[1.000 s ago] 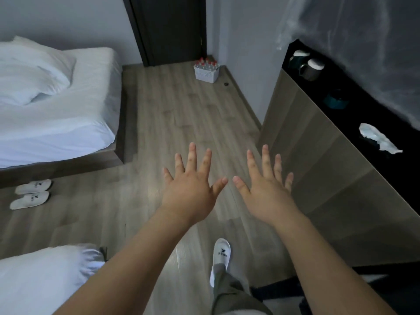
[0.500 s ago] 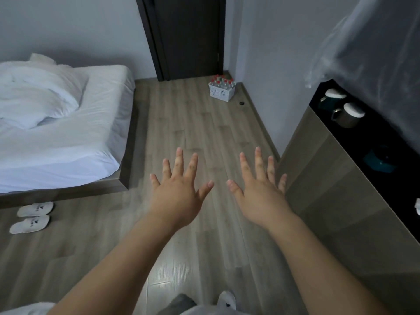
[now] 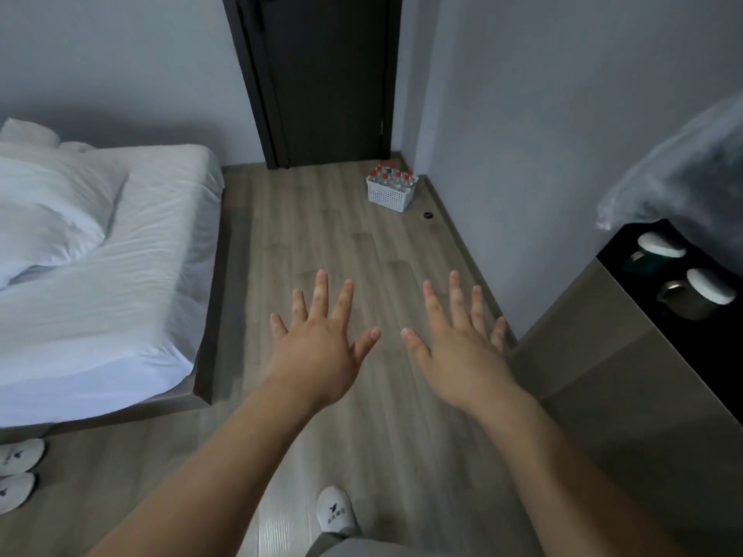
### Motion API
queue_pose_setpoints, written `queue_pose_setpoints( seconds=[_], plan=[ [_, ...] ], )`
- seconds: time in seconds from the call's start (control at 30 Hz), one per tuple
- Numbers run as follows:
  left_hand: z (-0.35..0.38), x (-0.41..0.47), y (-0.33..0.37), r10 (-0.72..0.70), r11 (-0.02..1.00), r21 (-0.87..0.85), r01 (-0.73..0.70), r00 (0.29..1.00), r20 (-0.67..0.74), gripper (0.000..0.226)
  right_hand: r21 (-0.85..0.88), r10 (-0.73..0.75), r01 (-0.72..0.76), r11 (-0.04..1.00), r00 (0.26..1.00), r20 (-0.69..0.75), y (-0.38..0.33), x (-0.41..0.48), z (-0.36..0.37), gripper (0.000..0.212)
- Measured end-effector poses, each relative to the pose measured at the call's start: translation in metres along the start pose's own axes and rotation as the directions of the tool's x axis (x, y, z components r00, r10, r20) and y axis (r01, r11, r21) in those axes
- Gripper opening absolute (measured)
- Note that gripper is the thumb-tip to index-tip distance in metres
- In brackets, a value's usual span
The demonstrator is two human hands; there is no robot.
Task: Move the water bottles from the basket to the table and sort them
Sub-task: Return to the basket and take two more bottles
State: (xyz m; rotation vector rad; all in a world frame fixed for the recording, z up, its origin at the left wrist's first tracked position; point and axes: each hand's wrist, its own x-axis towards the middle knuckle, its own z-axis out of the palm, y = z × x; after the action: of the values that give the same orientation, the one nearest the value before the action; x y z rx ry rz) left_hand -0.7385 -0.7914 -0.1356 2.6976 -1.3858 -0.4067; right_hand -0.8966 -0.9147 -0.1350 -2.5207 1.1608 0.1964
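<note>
A white slatted basket (image 3: 389, 193) stands on the wooden floor in the far corner by the dark door. Several clear water bottles with red caps (image 3: 392, 177) stand upright inside it. My left hand (image 3: 319, 347) and my right hand (image 3: 462, 347) are stretched out in front of me, palms down, fingers spread, holding nothing. Both hands are well short of the basket. A dark-topped table (image 3: 659, 355) with wood sides runs along the right wall.
A bed with white sheets (image 3: 100, 275) fills the left side. Two lidded mugs (image 3: 691, 291) sit on the table top under a hanging plastic sheet (image 3: 683, 174). White slippers (image 3: 16, 472) lie at the lower left. A small dark ring (image 3: 428, 215) lies beside the basket.
The view has tilted up and moved forward, so the basket now appears lower and nearer. Both hands stay spread and empty in front of me.
</note>
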Motion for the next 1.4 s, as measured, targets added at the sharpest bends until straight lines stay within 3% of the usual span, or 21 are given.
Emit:
queue_pose_setpoints(
  seconds=[0.2, 0.57, 1.07, 1.4],
  plan=[
    [-0.043, 0.100, -0.031, 0.075, 0.997, 0.004, -0.075, 0.997, -0.031, 0.081, 0.031, 0.076, -0.074, 0.997, 0.996, -0.053, -0.033, 0.084, -0.025, 0.075],
    [-0.052, 0.280, -0.042, 0.181, 0.983, 0.035, -0.181, 0.983, 0.008, 0.082, 0.080, 0.161, -0.158, 0.984, 0.986, -0.034, -0.037, 0.250, -0.037, 0.074],
    [-0.127, 0.534, -0.089, 0.053, 0.998, 0.032, -0.053, 0.998, -0.015, 0.082, 0.086, 0.106, -0.104, 0.991, 0.994, -0.012, -0.063, 0.518, -0.123, 0.074],
    [-0.148, 0.705, -0.140, 0.062, 0.998, 0.001, -0.062, 0.998, -0.002, 0.084, 0.023, 0.100, -0.099, 0.995, 0.994, -0.040, -0.102, 0.686, -0.146, 0.076]
  ],
)
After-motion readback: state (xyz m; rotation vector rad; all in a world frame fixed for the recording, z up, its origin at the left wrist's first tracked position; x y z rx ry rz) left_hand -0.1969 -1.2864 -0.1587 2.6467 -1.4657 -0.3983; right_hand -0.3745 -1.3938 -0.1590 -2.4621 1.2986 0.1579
